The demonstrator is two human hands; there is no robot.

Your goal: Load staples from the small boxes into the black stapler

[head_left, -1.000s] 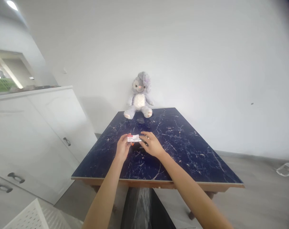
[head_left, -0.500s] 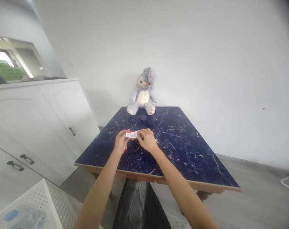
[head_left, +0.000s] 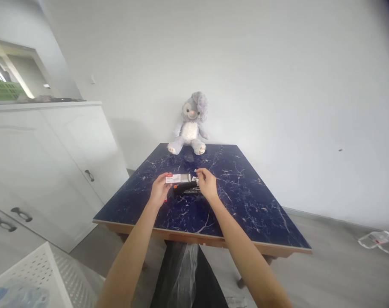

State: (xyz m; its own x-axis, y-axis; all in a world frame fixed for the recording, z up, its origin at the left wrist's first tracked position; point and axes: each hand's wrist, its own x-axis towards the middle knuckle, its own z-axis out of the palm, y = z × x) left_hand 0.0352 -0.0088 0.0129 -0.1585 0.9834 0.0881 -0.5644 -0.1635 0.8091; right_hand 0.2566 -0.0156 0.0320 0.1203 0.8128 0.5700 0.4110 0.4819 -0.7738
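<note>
My left hand [head_left: 158,190] is closed on a small red-and-white staple box [head_left: 173,179]. Its grey inner tray [head_left: 185,178] sticks out to the right. Just right of the tray, my right hand [head_left: 207,185] has its thumb and forefinger pinched together around a tiny pale piece [head_left: 196,170], too small to name for sure. A black stapler [head_left: 185,187] with an orange spot at its left end lies on the dark blue marbled table [head_left: 246,205], below the box. Something red shows beside my left wrist, mostly hidden.
A grey plush toy [head_left: 190,128] sits at the table's far edge against the wall. White cabinets [head_left: 69,145] stand on the left. A white perforated basket [head_left: 50,273] with plastic bottles is at lower left, and clear plastic [head_left: 374,240] lies on the floor at right.
My right hand has moved right, away from the staple box. The box's inner tray now shows pulled out, and the stapler is more visible. The view has shifted slightly.
</note>
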